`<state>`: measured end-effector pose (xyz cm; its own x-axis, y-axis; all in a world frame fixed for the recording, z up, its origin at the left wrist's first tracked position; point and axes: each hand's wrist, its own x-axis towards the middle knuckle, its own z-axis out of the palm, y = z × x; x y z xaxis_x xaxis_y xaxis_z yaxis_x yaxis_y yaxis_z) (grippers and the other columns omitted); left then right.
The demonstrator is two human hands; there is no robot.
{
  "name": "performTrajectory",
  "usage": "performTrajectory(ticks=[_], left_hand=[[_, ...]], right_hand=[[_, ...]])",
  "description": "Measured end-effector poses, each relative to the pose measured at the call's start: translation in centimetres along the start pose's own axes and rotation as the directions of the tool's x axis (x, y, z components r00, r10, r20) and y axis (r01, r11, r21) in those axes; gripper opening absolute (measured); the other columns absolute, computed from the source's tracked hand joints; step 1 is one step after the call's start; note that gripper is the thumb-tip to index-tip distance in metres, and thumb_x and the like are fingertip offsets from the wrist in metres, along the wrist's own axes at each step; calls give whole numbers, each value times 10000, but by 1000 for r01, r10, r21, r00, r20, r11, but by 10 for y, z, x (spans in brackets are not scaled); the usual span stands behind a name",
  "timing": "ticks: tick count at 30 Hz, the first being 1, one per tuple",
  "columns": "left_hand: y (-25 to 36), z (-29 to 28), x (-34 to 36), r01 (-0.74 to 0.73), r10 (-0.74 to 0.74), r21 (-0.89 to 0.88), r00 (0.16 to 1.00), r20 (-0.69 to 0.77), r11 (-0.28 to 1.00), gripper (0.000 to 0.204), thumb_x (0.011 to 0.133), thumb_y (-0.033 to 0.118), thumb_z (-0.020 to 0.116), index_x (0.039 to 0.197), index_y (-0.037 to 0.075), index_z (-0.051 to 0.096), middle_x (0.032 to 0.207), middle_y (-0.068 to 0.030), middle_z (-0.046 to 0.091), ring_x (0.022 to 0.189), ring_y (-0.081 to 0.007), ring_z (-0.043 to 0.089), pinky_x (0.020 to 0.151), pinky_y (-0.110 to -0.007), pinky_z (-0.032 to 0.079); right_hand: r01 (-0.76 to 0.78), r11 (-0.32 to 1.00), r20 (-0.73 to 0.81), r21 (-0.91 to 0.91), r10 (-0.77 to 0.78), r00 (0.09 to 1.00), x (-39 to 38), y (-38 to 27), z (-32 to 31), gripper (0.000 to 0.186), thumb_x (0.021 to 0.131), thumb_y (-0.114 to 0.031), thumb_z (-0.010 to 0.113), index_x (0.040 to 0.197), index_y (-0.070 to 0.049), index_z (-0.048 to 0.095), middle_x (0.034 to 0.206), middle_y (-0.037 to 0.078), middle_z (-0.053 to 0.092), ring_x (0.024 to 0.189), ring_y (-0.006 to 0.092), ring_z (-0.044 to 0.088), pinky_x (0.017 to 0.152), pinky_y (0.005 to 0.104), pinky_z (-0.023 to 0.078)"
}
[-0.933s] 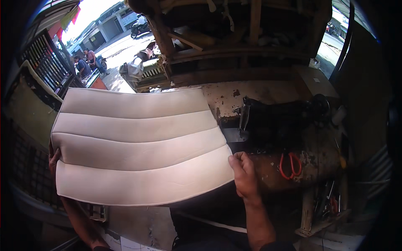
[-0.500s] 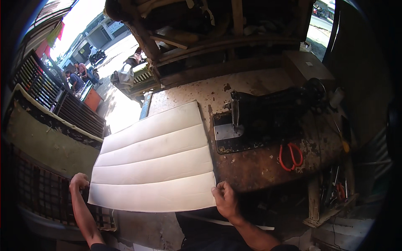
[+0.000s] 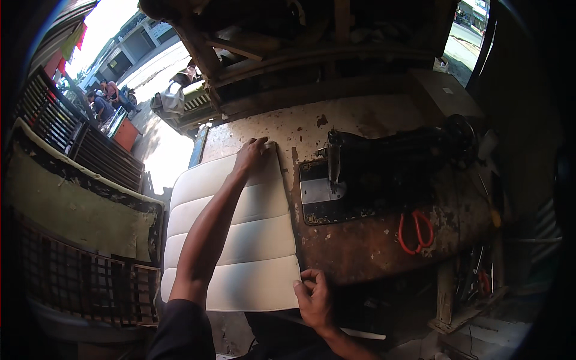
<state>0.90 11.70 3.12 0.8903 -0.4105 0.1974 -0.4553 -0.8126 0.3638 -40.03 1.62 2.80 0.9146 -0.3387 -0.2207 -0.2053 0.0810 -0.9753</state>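
Closest to you, your right hand (image 3: pixel 313 298) has thumb and curled fingers pinching the near right edge of the cream quilted panel (image 3: pixel 259 240). The panel lies on the left part of the worn table (image 3: pixel 354 252), seams running crosswise, its near end seemingly past the table's front. Your left forearm crosses over it, and your left hand (image 3: pixel 253 156) is at the far right corner; whether those fingers pinch the edge or only press on it, you can't tell from here. By the look of it, you are at the step of handling that right edge from both ends; the next move calls for keeping the edge taut and straight between your hands, without creasing the padding. Right of the panel lie red-handled scissors (image 3: pixel 401 235), and a bit farther the black sewing machine (image 3: pixel 390 165), its plate just beside the edge. Beyond stands a dark wooden shelf (image 3: pixel 270 69).
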Motion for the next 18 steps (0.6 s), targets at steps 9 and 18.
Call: performTrajectory(ticks=[9,18], left_hand=[[3,24,12,147,-148,-38,988,-41,988,347,950,369,700,1178,120,778,1196,-175,722,1150,-345,677,1007,-464,516],[-3,29,30,343,-340,-107,939,47,933,325,915,429,724,1098,178,817,1137,-99,779,1117,-306,700,1008,-471,463]], right_hand=[[-37,997,-29,72,39,999,1,5,-4,267,984,-148,709,1155,-6,560,740,83,686,671,102,605,645,272,491],[67,995,-67,76,-62,996,5,6,3,184,980,-86,713,1097,-19,588,847,28,595,668,77,504,624,250,427]])
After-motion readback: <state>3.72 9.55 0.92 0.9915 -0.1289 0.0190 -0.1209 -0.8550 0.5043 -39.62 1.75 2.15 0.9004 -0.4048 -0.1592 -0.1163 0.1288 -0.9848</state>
